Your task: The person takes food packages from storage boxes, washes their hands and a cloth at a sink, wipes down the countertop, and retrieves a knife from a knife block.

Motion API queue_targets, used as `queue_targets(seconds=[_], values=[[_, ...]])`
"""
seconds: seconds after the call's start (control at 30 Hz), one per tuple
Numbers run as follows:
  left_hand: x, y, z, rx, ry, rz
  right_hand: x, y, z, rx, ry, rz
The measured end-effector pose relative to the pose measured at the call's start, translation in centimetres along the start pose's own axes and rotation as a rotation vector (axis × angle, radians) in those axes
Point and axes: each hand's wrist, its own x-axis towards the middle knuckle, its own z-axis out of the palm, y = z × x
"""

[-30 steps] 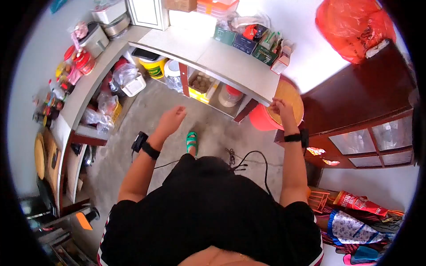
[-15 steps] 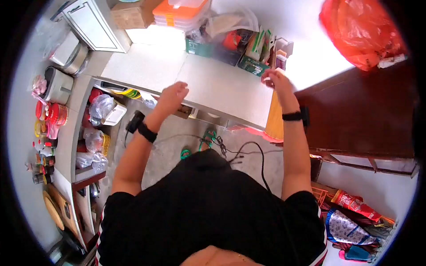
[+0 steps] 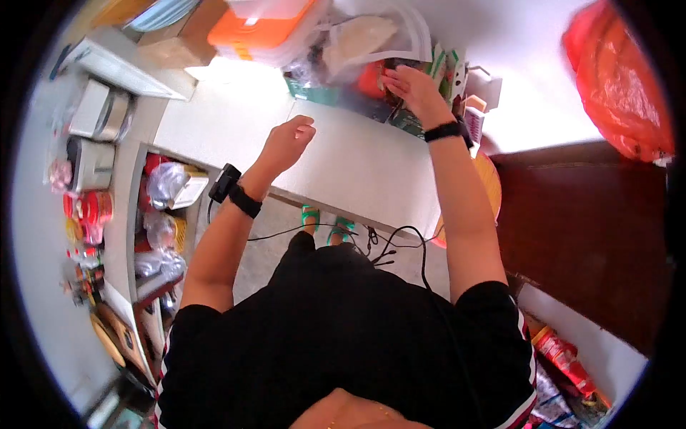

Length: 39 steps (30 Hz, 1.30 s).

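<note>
Over the white countertop, my left hand has its fingers curled in, with nothing seen in them. My right hand is in front of the boxes at the back of the counter, fingers extended and slightly apart, holding nothing visible. Just beyond its fingertips is a red item, beside a clear plastic bag with something pale inside. Green-and-white packets stand to the right of that hand. Whether my fingertips touch the red item, I cannot tell.
Orange-lidded containers and a cardboard box are at the back left. A red bag rests on a dark brown cabinet at right. Jars line the left counter. A black cable hangs by my body.
I have come closer to the counter, and both hands are now further over it. My right hand has moved forward and left to the boxes, its fingers now stretched out more.
</note>
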Motion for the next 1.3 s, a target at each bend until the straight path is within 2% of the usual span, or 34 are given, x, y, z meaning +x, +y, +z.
queue_targets(seconds=[0.07,0.1,0.17,0.27,0.33,0.37,0.43,0.53,0.6,0.63,0.67,0.73,0.83,0.93,1.0,1.07,1.1,1.17,1.23,1.3], values=[[2.4,-0.4,1.3,0.012,-0.04,0.027,2.7,2.2,-0.8,0.118,-0.108,-0.114],[3.2,-0.7,1.4,-0.003,-0.052,0.041,2.1,1.6,0.1,-0.255,-0.096,-0.361],[4.9,-1.5,1.7,-0.023,-0.083,0.002,2.9,1.6,2.1,-0.391,0.009,-0.471],[6.1,-1.6,1.9,0.01,-0.131,-0.025,7.3,3.4,3.6,0.209,0.211,-0.161],[7.1,-2.0,1.6,0.002,-0.166,-0.027,8.4,1.6,5.3,0.382,0.265,0.04],[7.6,-1.8,1.4,-0.008,-0.18,-0.018,9.4,1.4,5.6,0.381,0.238,-0.003],[8.3,-1.6,1.3,-0.004,-0.205,-0.004,11.7,0.3,4.4,-0.014,0.195,-0.183],[9.2,-1.7,1.8,0.027,-0.212,0.013,11.5,-3.9,3.6,-0.349,0.111,-0.477],[10.2,-1.1,2.7,0.018,-0.182,0.054,8.8,-8.5,4.3,-0.24,-0.067,-0.587],[10.8,-0.7,3.3,0.037,-0.196,0.026,8.3,-10.7,4.5,0.017,-0.056,-0.48],[11.7,-0.5,4.3,0.023,-0.149,0.113,7.7,-12.7,4.5,0.268,-0.04,-0.367],[13.5,0.3,6.6,-0.01,-0.052,0.285,4.6,-15.4,4.9,0.271,-0.034,-0.372],[16.0,4.1,8.8,0.133,0.13,0.39,1.9,-16.0,4.1,0.262,-0.001,-0.457],[18.1,6.0,10.1,0.19,0.098,0.202,-0.5,-16.3,4.2,0.23,0.024,-0.53],[19.0,4.9,10.8,0.201,0.047,0.231,-2.0,-16.3,4.1,0.215,0.054,-0.563],[21.2,1.7,12.1,-0.169,-0.063,0.23,-3.2,-16.4,3.8,0.212,0.107,-0.602],[23.4,-1.4,13.6,-0.549,-0.143,0.203,-3.8,-16.8,2.8,0.258,0.137,-0.544],[24.9,-4.0,12.5,-0.601,-0.171,0.112,-4.7,-16.6,1.4,0.316,0.182,-0.559],[25.3,-4.0,9.7,0.05,-0.06,0.008,-5.5,-16.4,0.3,0.313,0.183,-0.561],[24.8,-3.5,8.0,0.026,-0.017,-0.069,-6.1,-16.4,-0.2,0.327,0.194,-0.577]])
